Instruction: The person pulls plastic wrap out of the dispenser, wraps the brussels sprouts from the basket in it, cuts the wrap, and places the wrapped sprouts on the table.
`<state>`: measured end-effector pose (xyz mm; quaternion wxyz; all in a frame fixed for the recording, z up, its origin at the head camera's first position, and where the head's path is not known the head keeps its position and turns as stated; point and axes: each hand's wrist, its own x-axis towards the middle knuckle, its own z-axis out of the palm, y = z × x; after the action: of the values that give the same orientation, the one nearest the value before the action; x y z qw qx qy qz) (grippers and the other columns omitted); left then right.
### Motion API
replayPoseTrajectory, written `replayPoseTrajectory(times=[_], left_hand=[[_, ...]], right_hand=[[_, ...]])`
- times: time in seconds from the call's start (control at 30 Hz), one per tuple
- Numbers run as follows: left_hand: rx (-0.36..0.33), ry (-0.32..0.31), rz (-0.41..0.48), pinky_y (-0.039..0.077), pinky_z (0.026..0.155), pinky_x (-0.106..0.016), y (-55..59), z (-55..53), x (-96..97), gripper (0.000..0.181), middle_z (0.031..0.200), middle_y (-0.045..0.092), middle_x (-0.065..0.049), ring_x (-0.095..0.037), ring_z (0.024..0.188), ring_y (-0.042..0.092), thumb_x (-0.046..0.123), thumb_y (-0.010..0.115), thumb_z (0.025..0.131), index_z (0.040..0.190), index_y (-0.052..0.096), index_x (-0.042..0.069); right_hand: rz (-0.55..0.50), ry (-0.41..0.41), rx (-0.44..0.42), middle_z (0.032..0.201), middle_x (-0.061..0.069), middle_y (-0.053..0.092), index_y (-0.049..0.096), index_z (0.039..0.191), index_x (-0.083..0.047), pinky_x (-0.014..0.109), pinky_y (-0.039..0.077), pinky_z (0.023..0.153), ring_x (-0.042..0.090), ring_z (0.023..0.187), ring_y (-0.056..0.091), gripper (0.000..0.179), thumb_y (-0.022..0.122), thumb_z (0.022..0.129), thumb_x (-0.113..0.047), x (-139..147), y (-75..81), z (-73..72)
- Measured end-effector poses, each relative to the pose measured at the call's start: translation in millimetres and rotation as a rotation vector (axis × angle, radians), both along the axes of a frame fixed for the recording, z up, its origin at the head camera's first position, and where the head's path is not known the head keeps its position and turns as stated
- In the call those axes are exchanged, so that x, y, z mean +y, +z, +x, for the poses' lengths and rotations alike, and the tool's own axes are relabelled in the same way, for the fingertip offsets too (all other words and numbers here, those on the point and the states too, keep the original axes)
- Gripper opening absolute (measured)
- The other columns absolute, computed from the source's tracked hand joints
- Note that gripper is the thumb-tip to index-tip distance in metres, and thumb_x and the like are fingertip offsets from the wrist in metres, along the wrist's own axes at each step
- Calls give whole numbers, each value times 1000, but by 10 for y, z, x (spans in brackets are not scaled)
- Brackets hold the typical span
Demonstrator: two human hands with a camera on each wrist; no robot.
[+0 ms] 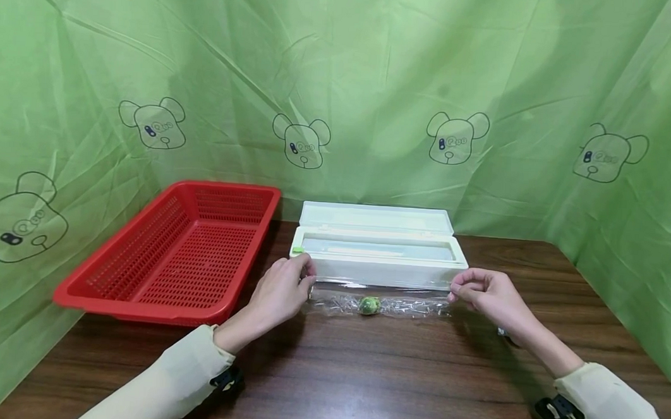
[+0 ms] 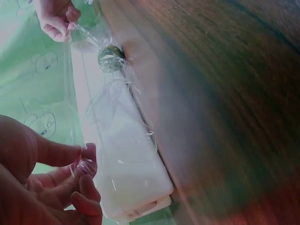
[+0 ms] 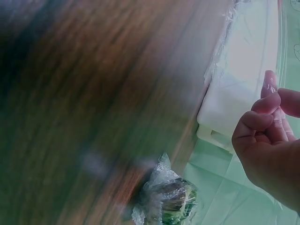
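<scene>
A sheet of clear cling film (image 1: 410, 307) stretches in front of a white cling film dispenser (image 1: 389, 274). My left hand (image 1: 282, 288) pinches one end of the film between thumb and fingers, at the box's front left corner. The other end is pinched by my right hand (image 1: 493, 298) near the right corner. Midway between the hands, a small round green fruit or vegetable (image 1: 369, 306) lies with film around it; its exact kind is unclear. In the left wrist view the film's edge (image 2: 70, 93) runs taut from hand to hand.
The dispenser's lid (image 1: 377, 218) stands raised at the back. To the left sits a red perforated plastic basket (image 1: 142, 312). A film-wrapped green bundle (image 3: 180, 199) lies on the wooden table (image 1: 326, 380) by my right wrist. Green printed cloth (image 1: 372, 59) surrounds the table.
</scene>
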<state>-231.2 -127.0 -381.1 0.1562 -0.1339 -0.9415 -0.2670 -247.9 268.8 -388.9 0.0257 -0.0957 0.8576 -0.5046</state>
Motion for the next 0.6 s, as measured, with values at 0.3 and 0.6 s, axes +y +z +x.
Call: replayPoseTrajectory(times=[0.3,0.6], left_hand=[[-92,25,-49,49,61,-42,-24,3,6,12,73,60,5,-21,76,58,6,72,92,92,66,16],[-109,6,-84,49,60,-43,-27,-10,8,16,71,58,7,-22,76,60,6,74,90,93,63,17]], right_hand=[[38,15,-30,90,14,77,66,113,7,31,51,64,20,70,61,23,70,100,-12,-14,-12,8],[49,36,-44,88,15,77,68,112,8,28,49,60,19,71,64,19,68,97,-5,-14,-70,-11]])
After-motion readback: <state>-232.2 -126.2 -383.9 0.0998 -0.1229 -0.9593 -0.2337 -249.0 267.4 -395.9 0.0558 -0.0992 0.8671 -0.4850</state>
